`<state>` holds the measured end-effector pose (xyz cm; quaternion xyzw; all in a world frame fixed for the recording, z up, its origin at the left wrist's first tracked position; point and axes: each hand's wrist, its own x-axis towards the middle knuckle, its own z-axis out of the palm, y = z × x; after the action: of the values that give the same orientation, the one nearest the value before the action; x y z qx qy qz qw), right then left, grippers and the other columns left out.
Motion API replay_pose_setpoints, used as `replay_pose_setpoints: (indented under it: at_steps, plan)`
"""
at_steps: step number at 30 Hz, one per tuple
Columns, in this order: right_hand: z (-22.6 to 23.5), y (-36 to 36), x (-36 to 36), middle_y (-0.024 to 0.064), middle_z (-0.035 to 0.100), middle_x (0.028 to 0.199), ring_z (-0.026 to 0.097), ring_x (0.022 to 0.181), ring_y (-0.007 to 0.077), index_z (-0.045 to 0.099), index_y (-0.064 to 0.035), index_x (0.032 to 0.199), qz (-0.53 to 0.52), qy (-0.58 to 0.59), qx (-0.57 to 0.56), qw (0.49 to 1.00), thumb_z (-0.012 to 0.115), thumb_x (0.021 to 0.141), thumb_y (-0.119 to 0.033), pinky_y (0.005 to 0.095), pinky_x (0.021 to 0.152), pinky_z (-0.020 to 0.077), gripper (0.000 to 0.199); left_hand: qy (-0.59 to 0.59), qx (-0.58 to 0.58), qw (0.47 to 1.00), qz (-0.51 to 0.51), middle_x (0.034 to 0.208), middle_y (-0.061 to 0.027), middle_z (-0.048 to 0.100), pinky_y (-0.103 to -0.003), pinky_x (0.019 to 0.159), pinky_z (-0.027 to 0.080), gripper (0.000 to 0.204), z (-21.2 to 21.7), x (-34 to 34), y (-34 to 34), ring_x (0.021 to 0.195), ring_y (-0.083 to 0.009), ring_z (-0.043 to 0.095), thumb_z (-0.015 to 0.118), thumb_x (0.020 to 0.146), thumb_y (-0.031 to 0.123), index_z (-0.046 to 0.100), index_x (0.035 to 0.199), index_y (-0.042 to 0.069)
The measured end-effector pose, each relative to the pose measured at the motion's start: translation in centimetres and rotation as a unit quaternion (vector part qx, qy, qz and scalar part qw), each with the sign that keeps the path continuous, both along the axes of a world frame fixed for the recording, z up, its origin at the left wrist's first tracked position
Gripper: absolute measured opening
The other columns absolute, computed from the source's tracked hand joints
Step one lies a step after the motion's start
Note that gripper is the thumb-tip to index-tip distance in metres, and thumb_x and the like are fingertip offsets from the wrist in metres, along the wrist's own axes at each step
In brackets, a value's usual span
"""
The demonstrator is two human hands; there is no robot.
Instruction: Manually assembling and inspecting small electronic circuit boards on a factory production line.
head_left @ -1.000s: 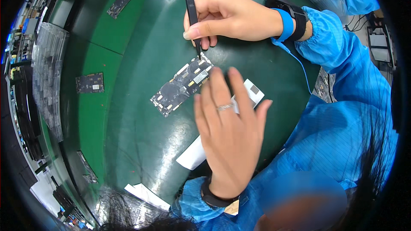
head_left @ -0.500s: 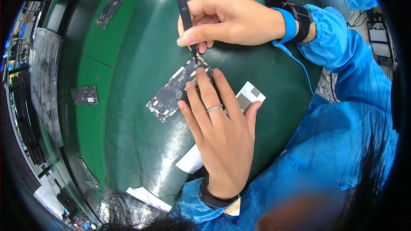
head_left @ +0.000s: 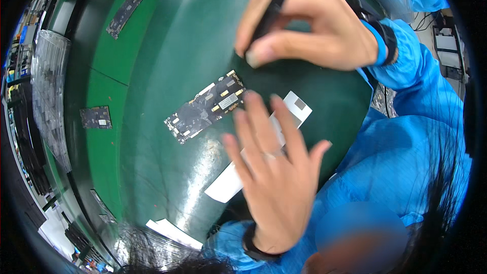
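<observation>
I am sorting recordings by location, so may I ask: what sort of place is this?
Probably an electronics workshop or factory: a circuit board lies on the green table, further boards lie farther left, and a corded blue strap circles the wrist of the right hand.

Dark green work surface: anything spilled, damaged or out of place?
Nothing stands out: the long black circuit board lies flat but slanted on the dark green work surface, no spill or break visible; finer damage is too small to tell.
</observation>
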<state>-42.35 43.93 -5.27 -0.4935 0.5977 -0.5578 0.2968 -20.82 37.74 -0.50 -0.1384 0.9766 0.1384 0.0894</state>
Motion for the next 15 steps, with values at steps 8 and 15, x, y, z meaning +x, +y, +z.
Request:
replay_pose_setpoints:
  at_steps: [8, 15]
  plan:
    - [-3.0, 3.7, 3.3, 0.0110, 0.075, 0.087, 0.074, 0.074, 0.0218, 0.072, 0.0012, 0.101, 0.101, -0.023, 0.038, 0.994, 0.075, 0.097, -0.017, 0.0315, 0.067, 0.0579, 0.018, -0.053, -0.015, 0.994, -0.098, 0.155, -0.0304, 0.042, -0.054, 0.117, 0.042, 0.090, -2.0, 3.8, 4.6, 0.139, -0.0448, 0.049, 0.077, 0.082, 0.055, 0.051, 0.147, -0.001]
    - [-3.1, 3.8, 3.1, 0.0113, 0.075, 0.086, 0.073, 0.073, 0.0222, 0.072, 0.0008, 0.100, 0.085, -0.107, 0.029, 0.990, 0.074, 0.098, -0.018, 0.0313, 0.065, 0.0574, 0.019, -0.015, -0.083, 0.990, -0.117, 0.154, -0.0301, 0.044, -0.052, 0.118, 0.040, 0.088, -2.8, 3.3, 4.9, 0.137, -0.0439, 0.051, 0.078, 0.080, 0.055, 0.054, 0.146, 0.001]
